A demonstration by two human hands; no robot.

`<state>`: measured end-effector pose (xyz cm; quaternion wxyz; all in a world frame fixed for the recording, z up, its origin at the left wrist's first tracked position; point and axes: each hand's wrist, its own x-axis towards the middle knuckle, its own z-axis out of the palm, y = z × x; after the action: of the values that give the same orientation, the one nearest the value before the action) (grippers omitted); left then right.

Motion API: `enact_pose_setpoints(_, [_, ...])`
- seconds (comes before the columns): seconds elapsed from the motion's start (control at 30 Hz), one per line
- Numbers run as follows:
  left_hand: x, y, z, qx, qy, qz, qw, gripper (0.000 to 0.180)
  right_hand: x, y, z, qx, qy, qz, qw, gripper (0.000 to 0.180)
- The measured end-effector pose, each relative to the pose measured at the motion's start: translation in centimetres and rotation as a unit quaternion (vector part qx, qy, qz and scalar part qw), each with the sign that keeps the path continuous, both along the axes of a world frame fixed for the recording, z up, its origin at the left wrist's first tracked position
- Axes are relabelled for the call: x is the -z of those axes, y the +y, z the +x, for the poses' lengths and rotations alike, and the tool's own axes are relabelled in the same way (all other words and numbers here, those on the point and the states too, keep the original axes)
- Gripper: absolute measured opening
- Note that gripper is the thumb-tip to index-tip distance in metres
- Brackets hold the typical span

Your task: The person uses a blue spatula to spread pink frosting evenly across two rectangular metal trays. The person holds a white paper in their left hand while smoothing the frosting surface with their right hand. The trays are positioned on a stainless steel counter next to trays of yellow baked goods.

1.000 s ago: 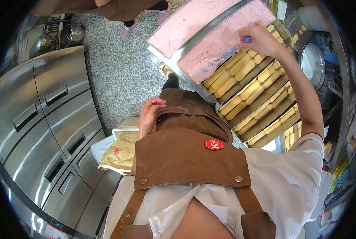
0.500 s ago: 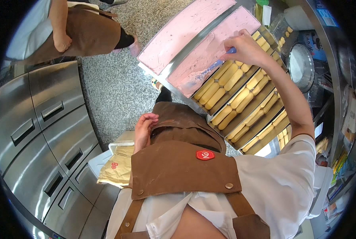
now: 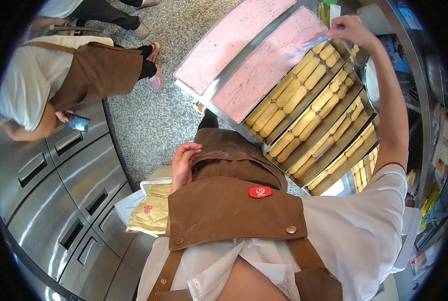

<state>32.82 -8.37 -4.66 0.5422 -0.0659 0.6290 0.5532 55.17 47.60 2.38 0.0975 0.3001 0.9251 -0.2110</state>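
Observation:
My right hand (image 3: 353, 30) is stretched out at the upper right, gripping a scraper (image 3: 312, 42) with a clear blade that rests on pink cream in a long steel tray (image 3: 264, 80). That tray is partly spread with pink cream; its near part shows rows of yellow finger biscuits (image 3: 304, 85). A second tray (image 3: 229, 42) to its left is fully covered in pink cream. My left hand (image 3: 183, 163) hangs loose against my brown apron (image 3: 234, 200), fingers curled apart, holding nothing.
More trays of finger biscuits (image 3: 334, 145) lie to the right. Steel drawer cabinets (image 3: 58, 185) run along the left. A yellow paper bag (image 3: 151, 213) lies on a white bin. Another person (image 3: 58, 80) in a brown apron bends over a phone at upper left.
My right hand with the scraper has drawn farther along the pink cream toward the tray's far end. The other person has come into view at upper left. My left hand stays at the apron.

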Motion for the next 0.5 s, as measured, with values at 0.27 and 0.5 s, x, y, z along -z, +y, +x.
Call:
enact_pose_setpoints(0.27, [0.2,0.0,0.1,0.006,0.008,-0.002,1.000,0.020,-0.4,-4.1,-2.2,-0.004,0.053,-0.074,0.996,0.033])
enact_pose_setpoints(0.5, [0.3,0.3,-0.4,0.027,0.004,-0.008,1.000,0.020,5.1,-11.6,-4.8,-0.073,0.100,-0.045,0.991,0.030])
